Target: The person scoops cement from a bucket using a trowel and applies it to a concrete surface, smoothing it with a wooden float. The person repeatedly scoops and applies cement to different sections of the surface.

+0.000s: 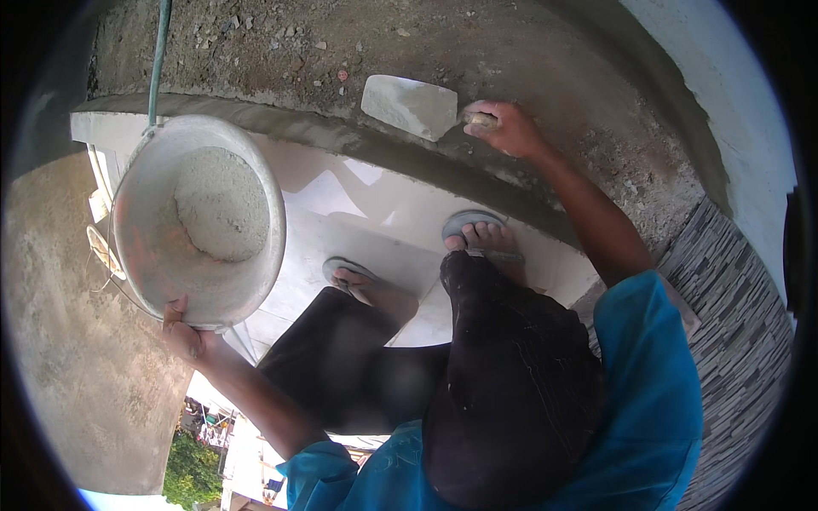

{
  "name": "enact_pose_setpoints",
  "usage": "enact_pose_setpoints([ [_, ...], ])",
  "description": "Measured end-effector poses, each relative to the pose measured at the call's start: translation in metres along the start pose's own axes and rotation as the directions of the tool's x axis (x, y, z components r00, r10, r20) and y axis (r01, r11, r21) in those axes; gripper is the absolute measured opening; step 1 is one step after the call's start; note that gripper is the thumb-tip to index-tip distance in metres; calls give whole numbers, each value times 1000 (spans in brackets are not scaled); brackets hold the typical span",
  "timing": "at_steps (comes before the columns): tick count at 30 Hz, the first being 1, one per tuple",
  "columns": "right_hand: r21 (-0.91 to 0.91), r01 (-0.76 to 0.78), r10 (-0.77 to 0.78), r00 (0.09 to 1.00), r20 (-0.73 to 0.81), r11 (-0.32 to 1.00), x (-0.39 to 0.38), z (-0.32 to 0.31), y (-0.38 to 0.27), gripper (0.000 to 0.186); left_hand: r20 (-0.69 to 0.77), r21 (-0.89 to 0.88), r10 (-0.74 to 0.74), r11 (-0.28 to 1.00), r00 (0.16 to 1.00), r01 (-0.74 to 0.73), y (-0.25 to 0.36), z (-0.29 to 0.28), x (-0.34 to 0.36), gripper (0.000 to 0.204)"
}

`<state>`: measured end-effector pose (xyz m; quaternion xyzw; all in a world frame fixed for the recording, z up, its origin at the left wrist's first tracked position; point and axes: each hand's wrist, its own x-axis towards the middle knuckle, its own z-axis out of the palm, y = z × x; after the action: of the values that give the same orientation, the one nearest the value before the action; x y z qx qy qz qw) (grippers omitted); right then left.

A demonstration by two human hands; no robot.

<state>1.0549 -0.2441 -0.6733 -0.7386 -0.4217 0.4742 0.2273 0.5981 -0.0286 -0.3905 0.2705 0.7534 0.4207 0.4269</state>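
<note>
My left hand (189,337) grips the near rim of a pale, stained bucket (141,247), thumb over the edge. The bucket is tipped so its inside shows, with grey mortar (223,204) in it. My right hand (509,129) is closed round the short handle of a trowel. Its broad blade (409,106), smeared with pale grey, reaches left over the edge of a mortar-coated ledge (341,129). Whether the blade touches the surface, I cannot tell.
Beyond the ledge lies rough ground (290,43) with loose stones. A green hose or pole (159,60) comes down behind the bucket. My sandalled feet stand on pale tiles (332,238). Grey stone-strip cladding (733,315) and a white wall (724,68) are at right.
</note>
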Motion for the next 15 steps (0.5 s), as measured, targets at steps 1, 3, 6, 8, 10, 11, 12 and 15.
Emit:
enact_pose_setpoints([
  [1,17,-6,5,999,34,1000,3,6,5,41,-36,9,-31,999,999,31,-6,5,-13,51],
  [3,44,-31,27,995,101,999,5,14,15,40,-17,108,69,992,997,-67,-29,9,-34,41],
  [6,20,4,-6,992,128,1000,6,20,11,38,-70,161,104,983,992,-91,-43,35,-73,29],
  [8,-36,48,-46,998,43,998,9,27,19,37,-35,121,74,990,997,-69,-53,28,-77,28],
  [10,-32,63,-62,998,22,998,3,38,31,36,18,209,198,958,980,-197,-73,11,-68,35],
  [11,-10,68,-67,997,26,998,9,39,34,37,7,171,179,969,984,-178,-72,11,-65,39],
  [12,13,72,-73,997,30,997,10,41,38,37,-5,137,160,978,987,-158,-71,11,-62,43],
  [15,-205,82,-82,997,9,975,11,42,26,34,-95,-109,-40,994,995,29,-58,25,-60,57],
])
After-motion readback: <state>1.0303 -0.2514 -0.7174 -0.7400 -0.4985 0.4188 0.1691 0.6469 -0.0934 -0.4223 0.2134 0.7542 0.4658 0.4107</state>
